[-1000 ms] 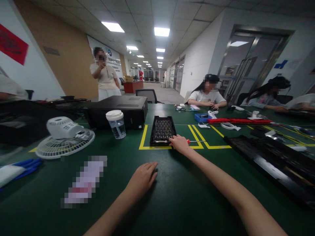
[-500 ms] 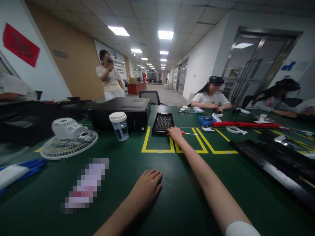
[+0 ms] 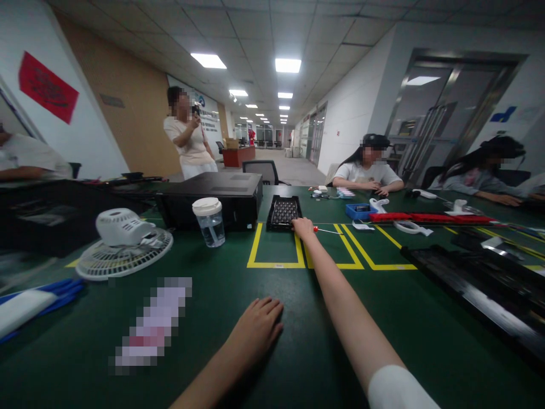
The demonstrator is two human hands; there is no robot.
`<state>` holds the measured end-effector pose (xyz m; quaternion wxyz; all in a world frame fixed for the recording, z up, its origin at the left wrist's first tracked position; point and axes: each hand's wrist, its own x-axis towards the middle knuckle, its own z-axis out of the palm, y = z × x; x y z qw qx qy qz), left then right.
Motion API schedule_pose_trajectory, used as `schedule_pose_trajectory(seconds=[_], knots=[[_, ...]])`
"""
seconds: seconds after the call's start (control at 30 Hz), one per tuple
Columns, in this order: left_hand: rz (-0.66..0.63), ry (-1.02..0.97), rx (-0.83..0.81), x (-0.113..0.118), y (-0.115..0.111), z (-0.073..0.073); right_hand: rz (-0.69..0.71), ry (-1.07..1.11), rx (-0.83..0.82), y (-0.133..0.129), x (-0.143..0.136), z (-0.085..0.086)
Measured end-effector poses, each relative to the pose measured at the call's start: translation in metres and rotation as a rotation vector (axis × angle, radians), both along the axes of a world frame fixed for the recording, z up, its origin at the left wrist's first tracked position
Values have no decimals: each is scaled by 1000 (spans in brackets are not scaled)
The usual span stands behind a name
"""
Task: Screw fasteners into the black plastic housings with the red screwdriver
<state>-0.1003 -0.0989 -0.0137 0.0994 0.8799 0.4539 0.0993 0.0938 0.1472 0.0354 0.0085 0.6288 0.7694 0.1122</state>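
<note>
My left hand (image 3: 259, 322) lies palm down on the green table (image 3: 204, 369), fingers stretched out and nothing in it. Farther off, my right hand (image 3: 304, 228) reaches to the near right corner of a black tray (image 3: 284, 211) with rows of round dimples or parts. Its fingertips seem to touch the tray's edge; their exact grip is hidden behind the hand. A screwdriver (image 3: 328, 231), red near the handle end with a thin metal shaft, sticks out to the right of this hand, its handle apparently within the palm.
Yellow tape boxes (image 3: 276, 265) mark the table ahead. At left stand a lidded cup (image 3: 208, 222), a white fan (image 3: 123, 244) and a black case (image 3: 213, 199). A long black panel (image 3: 472, 307) lies at right, beyond it a blue bin (image 3: 358, 211). Several people are around.
The black tray has shifted slightly away from me, my right hand and the screwdriver moving with it a little. My left hand stays put. The view has tilted slightly.
</note>
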Motion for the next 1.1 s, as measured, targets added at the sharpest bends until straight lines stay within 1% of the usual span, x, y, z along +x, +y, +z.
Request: schedule_pose_trajectory(seconds=[0.13,0.2,0.27,0.4,0.53,0.6,0.67,0.77,0.83,0.9,0.93,0.97,1.03,1.1], knots=[[-10,-25,0,-2,1,-4,43,-7,-6,-9,11,8],[-12,-14,-12,-1,0,-2,46,-10,7,-20,24,13],[-6,6,-28,1,-1,3,35,-18,21,-35,43,18],[5,54,-63,3,-4,11,-13,-60,12,-81,99,26],[-3,44,-46,3,-4,9,-142,-109,2,-139,169,28],[-3,46,-41,3,-3,6,-231,-132,14,-169,207,23],[-4,47,-28,3,-3,2,-341,-171,62,-199,244,14],[-17,41,2,2,-3,-1,-461,-181,88,-244,293,-4],[-23,45,16,2,-3,-1,-501,-149,79,-274,319,-17],[-25,58,23,2,-4,0,-550,-114,80,-302,338,-29],[-24,68,22,2,-4,1,-556,-88,75,-315,345,-34],[-24,79,21,3,-5,2,-529,-49,52,-327,351,-39],[-21,92,24,3,-6,6,-566,-8,61,-347,359,-46],[-19,94,26,4,-8,9,-608,10,67,-360,363,-51]])
